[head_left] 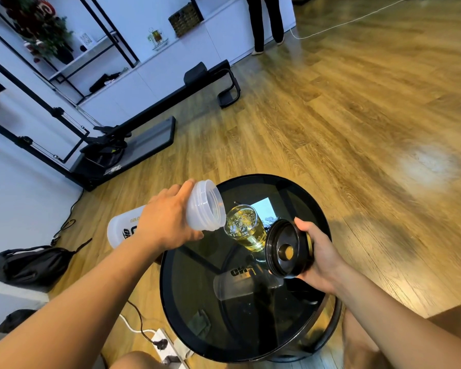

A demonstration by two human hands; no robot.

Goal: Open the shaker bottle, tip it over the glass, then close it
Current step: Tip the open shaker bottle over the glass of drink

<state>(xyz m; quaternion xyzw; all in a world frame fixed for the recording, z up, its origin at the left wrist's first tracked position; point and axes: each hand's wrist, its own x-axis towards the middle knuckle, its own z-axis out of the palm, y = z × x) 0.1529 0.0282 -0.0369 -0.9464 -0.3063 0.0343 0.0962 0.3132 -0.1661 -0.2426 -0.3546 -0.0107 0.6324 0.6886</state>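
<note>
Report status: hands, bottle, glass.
Left hand tips translucent plastic shaker bottle, mouth over clear glass of yellow liquid. Right hand holds black lid. Nothing obstructing.

The round glass worktop lies mostly bare from six round to nine o'clock, leaving open passage there. Near its centre, toward twelve, the glass stands upright, and the tilted shaker bottle in the left hand covers its ten o'clock side, mouth just over the rim. The lid, gripped by the right hand, blocks the four o'clock side. The twelve-to-two edge is open.
</note>
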